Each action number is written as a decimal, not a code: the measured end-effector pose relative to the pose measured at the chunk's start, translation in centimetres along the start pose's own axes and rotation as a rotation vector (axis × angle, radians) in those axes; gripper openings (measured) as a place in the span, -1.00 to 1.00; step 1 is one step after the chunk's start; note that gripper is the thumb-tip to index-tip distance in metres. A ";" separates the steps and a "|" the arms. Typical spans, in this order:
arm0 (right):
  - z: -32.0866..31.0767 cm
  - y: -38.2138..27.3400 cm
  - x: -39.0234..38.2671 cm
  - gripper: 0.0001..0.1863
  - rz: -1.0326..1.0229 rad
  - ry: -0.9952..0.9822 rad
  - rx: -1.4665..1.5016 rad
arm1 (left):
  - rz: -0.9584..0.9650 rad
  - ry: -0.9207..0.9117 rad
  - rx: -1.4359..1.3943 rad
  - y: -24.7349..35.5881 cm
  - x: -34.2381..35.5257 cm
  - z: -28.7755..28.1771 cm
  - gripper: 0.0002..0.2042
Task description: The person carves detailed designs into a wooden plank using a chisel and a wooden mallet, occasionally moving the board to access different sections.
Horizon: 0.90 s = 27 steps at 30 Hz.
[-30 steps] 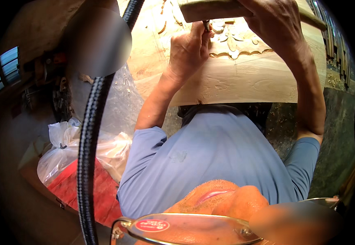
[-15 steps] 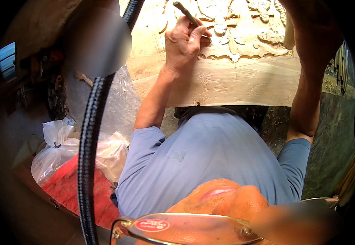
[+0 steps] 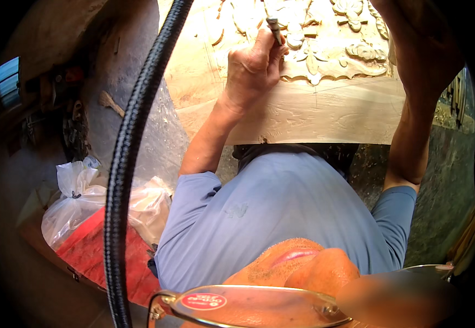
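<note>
My left hand [image 3: 255, 64] is closed around a slim dark chisel [image 3: 274, 31]. It rests at the lower left edge of the relief on a carved wooden panel [image 3: 314, 104]. The tool stands fairly upright with its butt end toward me, and my hand hides its tip. My right hand [image 3: 420, 38] is raised at the upper right, close to the camera and in deep shadow. A pale strip [image 3: 393, 52] shows beside it, too little to name. The fingers of that hand are not distinguishable.
A row of thin tools [image 3: 456, 95] lies at the far right. To the left, a tied clear plastic bag [image 3: 76, 188] sits by a red sheet-like thing [image 3: 101, 249]. A black braided cable [image 3: 122, 175] crosses the left side. A wooden piece [image 3: 110, 102] lies beyond it.
My left hand has shifted slightly right with the chisel, which has swung from a leftward slant to more upright. The right hand has moved slightly in the shadow.
</note>
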State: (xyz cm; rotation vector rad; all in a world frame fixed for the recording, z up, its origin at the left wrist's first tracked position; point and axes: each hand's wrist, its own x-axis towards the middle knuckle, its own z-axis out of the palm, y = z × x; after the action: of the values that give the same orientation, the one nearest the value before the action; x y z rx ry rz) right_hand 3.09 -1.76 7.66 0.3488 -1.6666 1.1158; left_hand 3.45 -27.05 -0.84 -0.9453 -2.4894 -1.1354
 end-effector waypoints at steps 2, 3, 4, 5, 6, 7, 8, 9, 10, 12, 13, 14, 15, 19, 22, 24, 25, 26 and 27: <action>-0.4 -0.4 0.3 -0.48 -0.055 -0.192 -0.037 | 0.058 -0.022 0.095 0.2 0.2 -0.1 -0.83; -1.1 -1.1 0.2 -0.48 -0.059 -0.310 -0.060 | 0.038 -0.040 0.100 0.3 0.2 -0.1 -0.84; -1.5 -2.0 0.4 -0.47 -0.066 -0.425 -0.081 | 0.019 -0.056 0.109 0.4 0.1 -0.2 -0.86; -1.9 -2.8 0.6 -0.47 -0.072 -0.540 -0.104 | 0.001 -0.072 0.117 0.5 0.1 -0.2 -0.87; -1.8 -1.9 -0.5 -0.45 -0.127 -0.612 -0.320 | 0.000 -0.087 0.129 0.7 0.0 -0.2 -0.87; -0.6 -0.9 -1.9 -0.44 -0.216 -0.676 -0.487 | -0.030 -0.080 0.188 0.9 -0.9 -1.2 -0.88; -0.7 -0.2 -2.8 -0.43 -0.302 -0.736 -0.700 | -0.025 -0.094 0.198 1.1 -0.7 -1.2 -0.88; -1.1 0.6 -2.6 -0.39 -0.326 -0.650 -0.627 | -0.016 -0.079 0.188 1.2 -0.5 -1.0 -0.89; -1.6 0.2 -2.1 -0.39 -0.223 -0.550 -0.547 | -0.013 -0.059 0.188 1.1 -0.4 -0.7 -0.89; -2.0 0.7 -2.9 -0.38 0.157 -0.245 -0.028 | -0.023 -0.038 0.184 1.2 -0.2 -0.5 -0.89; -1.9 0.0 -2.9 -0.38 0.064 -0.318 -0.273 | -0.018 -0.049 0.198 1.2 -0.2 -0.6 -0.89; -1.7 -0.7 -3.0 -0.37 -0.044 -0.374 -0.509 | -0.012 -0.059 0.214 1.3 -0.2 -0.7 -0.89; -1.4 0.1 -3.0 -0.35 -0.334 -0.573 -0.658 | -0.006 -0.069 0.229 1.5 -0.1 -0.8 -0.90; -4.7 1.9 -3.6 -0.26 -0.328 -0.443 -0.842 | -0.120 -0.139 -0.030 0.5 1.1 -1.1 -0.91; -5.6 1.0 -5.7 -0.29 -0.165 -0.335 -0.794 | -0.361 0.240 -0.629 -3.2 5.1 -3.5 -0.86; -6.6 1.3 -8.4 -0.32 -0.123 -0.437 -0.880 | -0.212 0.426 -0.434 -7.6 9.2 -7.3 -0.77; -6.6 1.1 -9.0 -0.34 -0.111 -0.486 -0.904 | -0.183 0.497 -0.490 -9.9 11.0 -9.4 -0.75; -6.5 0.8 -9.2 -0.37 -0.092 -0.538 -0.922 | -0.343 0.659 -0.499 -12.6 11.3 -10.6 -0.79; -7.0 1.6 -10.8 -0.41 -0.087 -0.507 -0.936 | -0.561 0.624 -0.163 -11.5 13.9 -10.1 -0.85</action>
State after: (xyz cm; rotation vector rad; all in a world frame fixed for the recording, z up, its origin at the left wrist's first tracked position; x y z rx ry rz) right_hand 10.48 1.61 -2.41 0.0845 -2.3845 0.0871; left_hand -14.99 -33.86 5.58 0.1238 -2.1823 -1.5148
